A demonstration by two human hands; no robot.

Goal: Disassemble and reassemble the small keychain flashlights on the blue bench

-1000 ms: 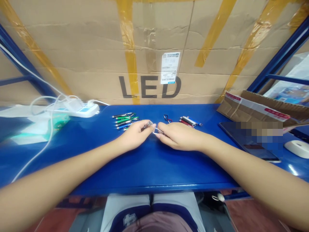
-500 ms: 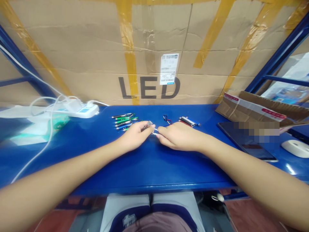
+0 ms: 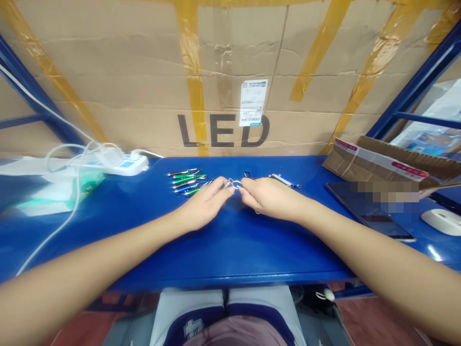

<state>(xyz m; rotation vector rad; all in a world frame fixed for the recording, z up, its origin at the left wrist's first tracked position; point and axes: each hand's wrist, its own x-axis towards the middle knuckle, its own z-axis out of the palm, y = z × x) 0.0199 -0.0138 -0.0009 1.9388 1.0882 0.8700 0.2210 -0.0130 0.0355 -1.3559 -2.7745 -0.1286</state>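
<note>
Fiddling with a tiny silvery clip [image 3: 236, 183] over the blue worktop [image 3: 230, 254], gripping from both sides

Pinching one end in the left hand [image 3: 203, 206] and the curved end in the right hand [image 3: 273, 196], fingertips nearly meeting; looking like fiddly two-handed work, tbh not telling if opening or closing. Probably calling for a steady left pinch plus a small right tweak. Seeing pen-like pieces [image 3: 189, 179] just beyond the left hand, a dark clip [image 3: 247, 174] and another bunch [image 3: 286, 180] partly hiding behind the right. Also spotting a tablet [image 3: 367, 211] farther right and a power strip [image 3: 133, 164] off left.
</note>
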